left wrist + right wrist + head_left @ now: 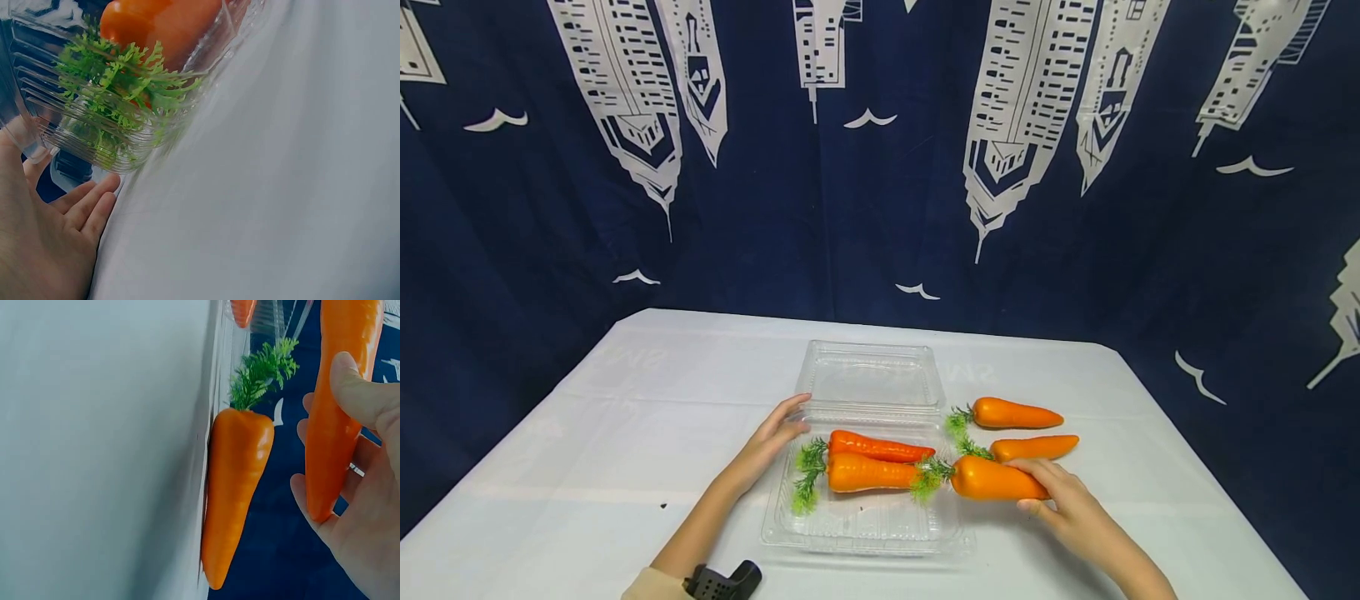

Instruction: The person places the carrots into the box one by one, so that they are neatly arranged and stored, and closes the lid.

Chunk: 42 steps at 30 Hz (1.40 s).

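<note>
My right hand (1078, 518) grips an orange carrot (987, 479) by its narrow end, thumb on one side and fingers on the other. The carrot's leafy top hangs over the right edge of a clear plastic clamshell box (865, 533). Inside the box's base lie a redder carrot (880, 447) and an orange carrot (868, 473), side by side with green tops to the left. My left hand (766, 450) is at the box's left side near the hinge. Its fingers (94, 203) are extended, and the thumb is against the clear wall in the left wrist view.
Two more carrots lie on the white table (647, 450) right of the box: a farther one (1015, 414) and a nearer one (1037, 447). The box's lid (868, 375) lies folded back. A dark blue patterned curtain (880, 208) hangs behind.
</note>
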Tool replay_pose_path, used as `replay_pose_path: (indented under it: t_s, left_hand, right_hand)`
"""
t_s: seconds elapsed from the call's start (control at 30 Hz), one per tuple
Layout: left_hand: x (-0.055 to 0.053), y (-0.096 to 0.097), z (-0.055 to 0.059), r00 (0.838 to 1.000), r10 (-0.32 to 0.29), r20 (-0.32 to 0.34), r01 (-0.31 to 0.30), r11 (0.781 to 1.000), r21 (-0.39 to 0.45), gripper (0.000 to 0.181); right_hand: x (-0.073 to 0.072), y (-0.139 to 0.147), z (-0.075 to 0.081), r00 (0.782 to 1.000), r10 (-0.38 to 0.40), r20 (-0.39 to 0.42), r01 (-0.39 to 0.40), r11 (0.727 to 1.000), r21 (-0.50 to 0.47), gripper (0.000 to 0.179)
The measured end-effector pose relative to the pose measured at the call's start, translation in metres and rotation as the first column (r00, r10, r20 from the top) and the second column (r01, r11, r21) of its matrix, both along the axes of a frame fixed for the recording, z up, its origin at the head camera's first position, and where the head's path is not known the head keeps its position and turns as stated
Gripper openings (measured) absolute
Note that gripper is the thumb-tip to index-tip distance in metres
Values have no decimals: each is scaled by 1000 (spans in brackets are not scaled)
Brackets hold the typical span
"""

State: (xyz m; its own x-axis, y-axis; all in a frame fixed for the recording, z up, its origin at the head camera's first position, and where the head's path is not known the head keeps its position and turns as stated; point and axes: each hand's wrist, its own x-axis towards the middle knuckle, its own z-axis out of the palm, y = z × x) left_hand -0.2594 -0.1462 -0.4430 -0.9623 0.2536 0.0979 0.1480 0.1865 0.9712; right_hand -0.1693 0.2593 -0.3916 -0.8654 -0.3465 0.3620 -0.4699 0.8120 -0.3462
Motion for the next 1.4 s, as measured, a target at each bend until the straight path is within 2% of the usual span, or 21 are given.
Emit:
replay_pose_path:
  t_s: [0.2, 0.37, 0.43, 0.6, 0.77, 0.93, 1.1, 1.3, 1.4]
  left_hand:
    - [1, 0, 1, 1000, 1, 3, -1, 1000, 2, 51]
    - [1, 0, 1, 1000, 3, 6, -3, 1000, 0, 52]
    - [1, 0, 1, 1000, 3, 4, -3, 1000, -1, 51]
    - [1, 0, 1, 1000, 0, -2, 0, 1000, -2, 48]
    - [2, 0, 0, 1000, 7, 4, -7, 1000, -1, 47]
    - [2, 0, 0, 1000, 9, 9, -9, 1000, 5, 46]
    - [1, 0, 0, 1000, -11, -16, 12, 1000, 9, 48]
    - [0, 0, 0, 1000, -14, -16, 15, 1000, 11, 48]
    - [1, -1, 0, 1000, -23, -21, 23, 1000, 9, 49]
  right_hand:
    - [1, -7, -1, 999, 12, -33, -11, 999, 43, 42]
    - [2, -13, 0, 997, 46, -57, -44, 998, 33, 43]
    - [3, -15, 1, 998, 53, -26, -52, 999, 12, 44]
    - [6, -20, 3, 992, 46, 116, -39, 997, -60, 43]
    - [8, -25, 5, 988, 64, 140, -54, 996, -76, 43]
    - [9, -30, 5, 993, 78, 91, -75, 997, -36, 43]
    - [10, -36, 4, 996, 90, 19, -90, 996, 4, 45]
    - [12, -44, 5, 988, 130, -78, -126, 990, 55, 48]
    - [12, -49, 5, 984, 150, -99, -143, 987, 75, 48]
